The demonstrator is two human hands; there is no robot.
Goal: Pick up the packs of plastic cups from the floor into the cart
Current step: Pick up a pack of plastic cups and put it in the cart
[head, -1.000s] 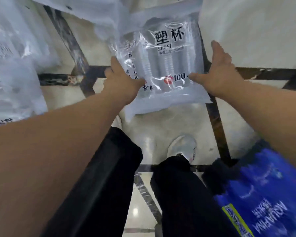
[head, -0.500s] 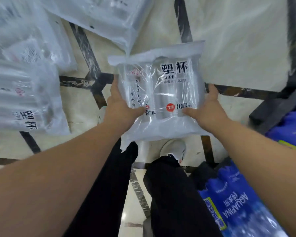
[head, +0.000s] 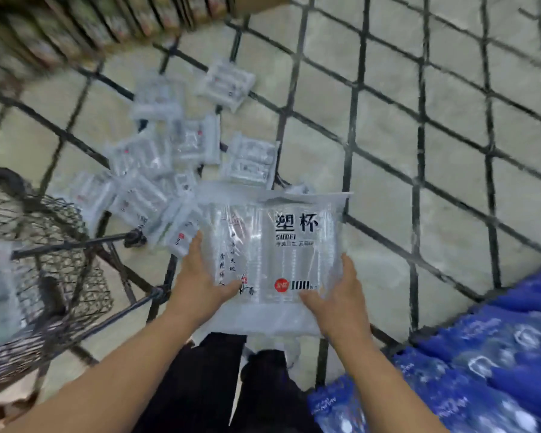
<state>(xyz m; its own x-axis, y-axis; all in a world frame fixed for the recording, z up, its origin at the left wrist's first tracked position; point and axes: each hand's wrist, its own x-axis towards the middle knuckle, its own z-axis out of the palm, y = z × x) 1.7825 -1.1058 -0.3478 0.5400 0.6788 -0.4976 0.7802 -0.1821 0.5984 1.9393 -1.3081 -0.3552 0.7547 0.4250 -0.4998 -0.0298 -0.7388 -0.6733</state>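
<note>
While I'm gripping it with my left hand [head: 200,289] and right hand [head: 341,298] clamped on its edges, the clear cup pack [head: 272,254] is showing black lettering, maybe "100" by a red dot.

The floor [head: 388,157] is pale stone tile crossed by dark lines that form a diamond grid. Strewn on it lies a heap of clear plastic-cup packs [head: 156,182] — some overlapping, some a little apart, the print on them too blurred to read. Taking that heap as the landmark: the wire cart [head: 53,260] stands just to its left and nearer the camera, its frame touching the floor beside the closest packs; blue shrink-wrapped water-bottle cases [head: 481,370] sit well to the right and nearer; a dark shelf base [head: 75,23] — blurred — runs along the floor beyond the heap.
</note>
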